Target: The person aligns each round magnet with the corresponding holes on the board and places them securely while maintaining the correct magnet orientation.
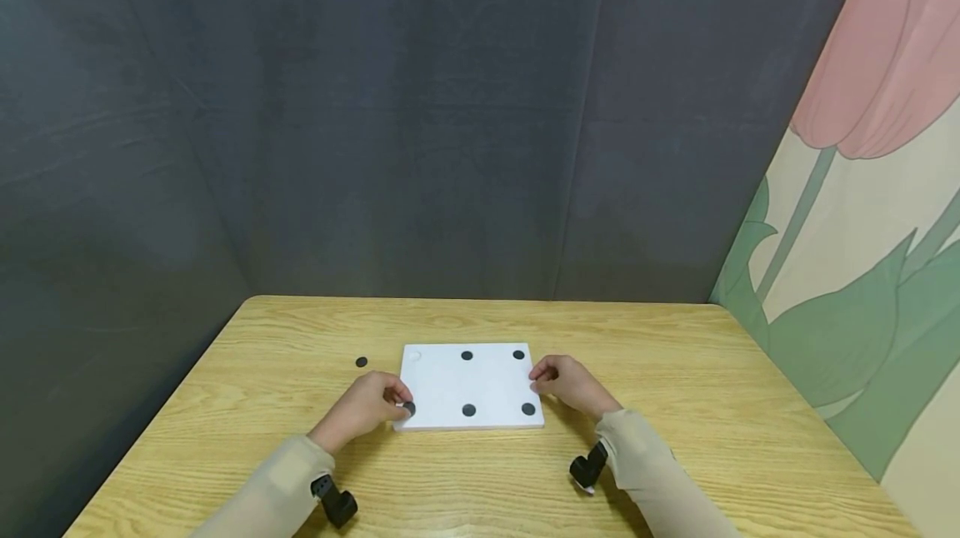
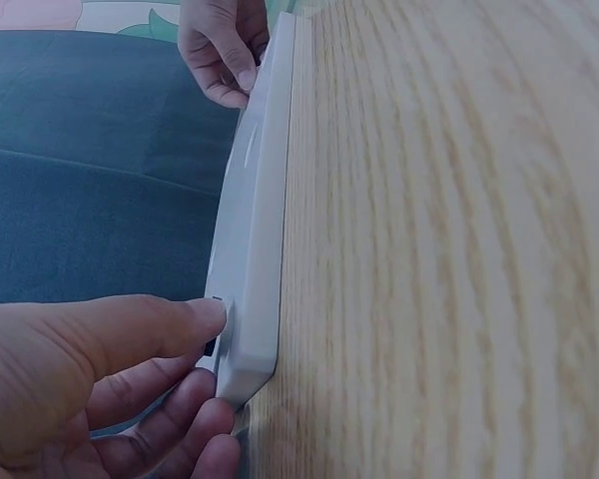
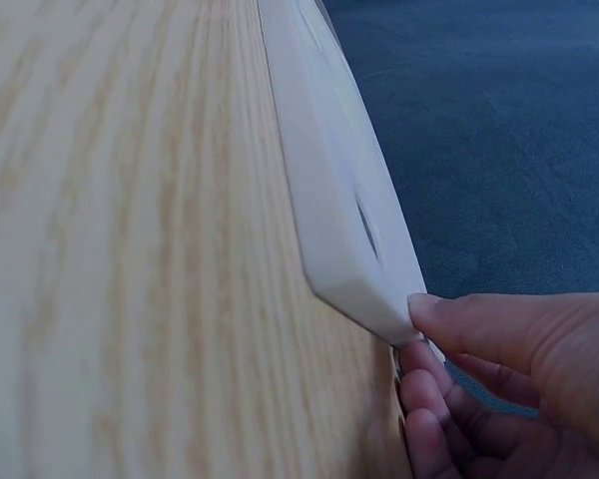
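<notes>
A white rectangular board [image 1: 487,384] lies on the table with several round black discs in it. At its far left corner an empty round recess [image 1: 416,356] shows. My left hand [image 1: 371,399] is at the near left corner, thumb and fingertips pinching a black disc [image 1: 409,409] there. In the left wrist view the thumb [image 2: 208,317] lies over the board's top and mostly covers that disc. My right hand [image 1: 572,382] grips the board's right edge, thumb [image 3: 429,311] on top and curled fingers against the side.
A loose black disc [image 1: 362,361] lies on the wooden table [image 1: 637,338] left of the board. Behind the table hangs a dark grey curtain [image 1: 420,122]. At the right stands a wall painted with tulips [image 1: 862,213].
</notes>
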Tool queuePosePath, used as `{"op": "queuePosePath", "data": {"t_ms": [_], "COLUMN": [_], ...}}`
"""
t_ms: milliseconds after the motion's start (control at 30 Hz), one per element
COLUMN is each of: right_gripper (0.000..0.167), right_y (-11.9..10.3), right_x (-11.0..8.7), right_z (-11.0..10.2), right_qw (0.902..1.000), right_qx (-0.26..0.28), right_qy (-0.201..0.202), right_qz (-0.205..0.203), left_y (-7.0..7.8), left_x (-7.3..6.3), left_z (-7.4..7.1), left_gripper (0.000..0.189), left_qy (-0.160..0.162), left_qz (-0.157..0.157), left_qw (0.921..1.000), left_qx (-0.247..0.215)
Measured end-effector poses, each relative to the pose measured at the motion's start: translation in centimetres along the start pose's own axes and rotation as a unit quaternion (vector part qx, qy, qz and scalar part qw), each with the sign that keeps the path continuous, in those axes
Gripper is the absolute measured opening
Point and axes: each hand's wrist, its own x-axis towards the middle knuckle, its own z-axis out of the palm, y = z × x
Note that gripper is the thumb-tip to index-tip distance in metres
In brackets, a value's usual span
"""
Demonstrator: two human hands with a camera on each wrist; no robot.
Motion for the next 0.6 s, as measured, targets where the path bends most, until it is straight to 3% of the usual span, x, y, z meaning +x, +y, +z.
{"op": "queuePosePath", "data": {"t_ms": [600], "right_gripper": [0.006], "right_y": [0.09], "right_x": [0.2], "right_z": [0.11], "right_qw": [1.0], "right_qx": [-0.001], "right_qy": [0.001], "right_qz": [0.003], "left_y": [-0.12], "left_x": [0.1], "left_z": [-0.03], "left_gripper": [0.012], "left_qy": [-0.003], "left_qz": [-0.007], "left_qw": [0.9999], "left_qx": [-0.007]}}
